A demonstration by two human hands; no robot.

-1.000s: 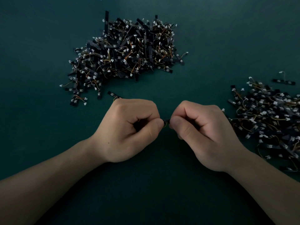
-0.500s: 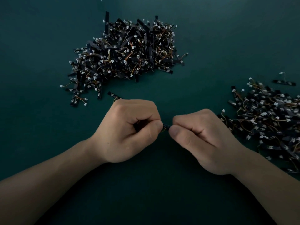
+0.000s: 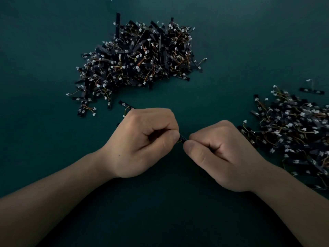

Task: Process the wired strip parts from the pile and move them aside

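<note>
Near the middle of the frame, the left hand [image 3: 142, 141] and the right hand [image 3: 222, 154] meet thumb to thumb, fingers curled, each pinching one end of a small black wired strip part [image 3: 183, 138]; only a short dark piece shows between the thumbs. Just beyond the left knuckles lies a loose strip [image 3: 124, 104] with its wire. Above it, in the upper middle, sits the big pile [image 3: 140, 56] of strips and white connectors. A second heap [image 3: 293, 129] spreads along the right edge on the dark green desk [image 3: 44, 50].

No legible text, labels, or numbers
</note>
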